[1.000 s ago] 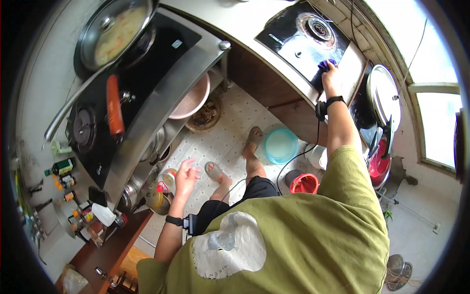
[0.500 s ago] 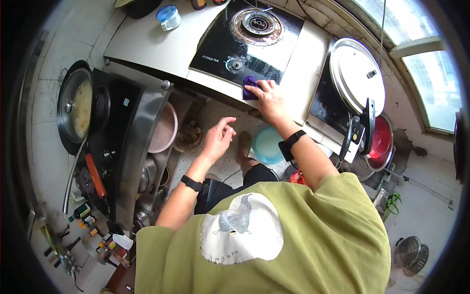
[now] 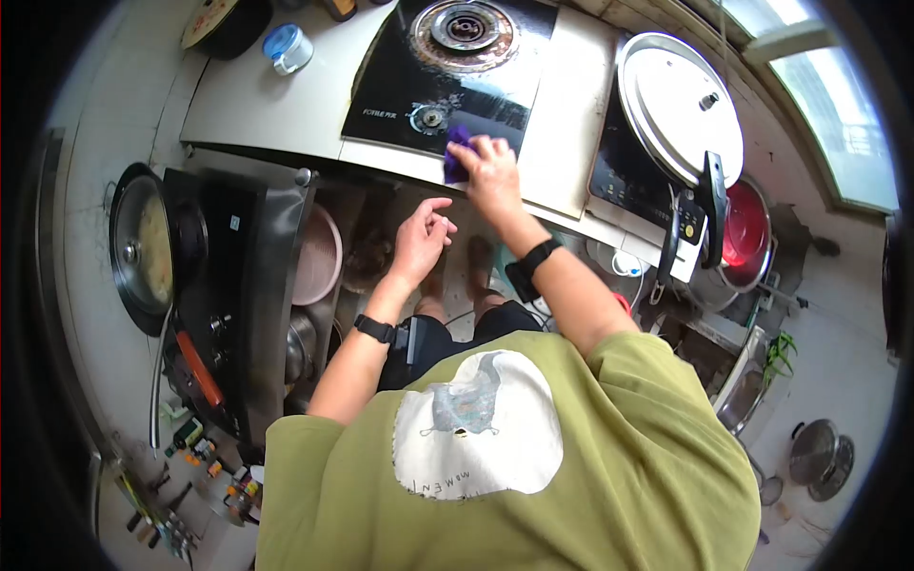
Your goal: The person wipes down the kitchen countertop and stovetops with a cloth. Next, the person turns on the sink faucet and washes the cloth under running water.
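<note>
My right hand [image 3: 492, 178] presses a bunched purple cloth [image 3: 456, 160] onto the front edge of the black glass gas cooktop [image 3: 390, 100], close to its control knob [image 3: 430, 118]. The cloth is partly covered by the fingers. My left hand [image 3: 423, 240] hangs in the air in front of the counter, below and left of the cloth. Its fingers are loosely bent and apart, and it holds nothing. Brown and dark stains ring the burner [image 3: 466, 29], and the glass beside it has a wet-looking sheen.
A lidded pressure cooker [image 3: 676, 109] stands on an induction plate [image 3: 624, 181] at right. On the counter at left is a blue-lidded jar [image 3: 288, 48]. A covered wok [image 3: 143, 249] sits on another black stove at far left. A red basin [image 3: 743, 224] lies beyond the pressure cooker.
The whole view has shifted, so the counter and cooktop appear further up and left. My right hand stays on the cloth at the cooktop's front edge. Both feet now show below the counter.
</note>
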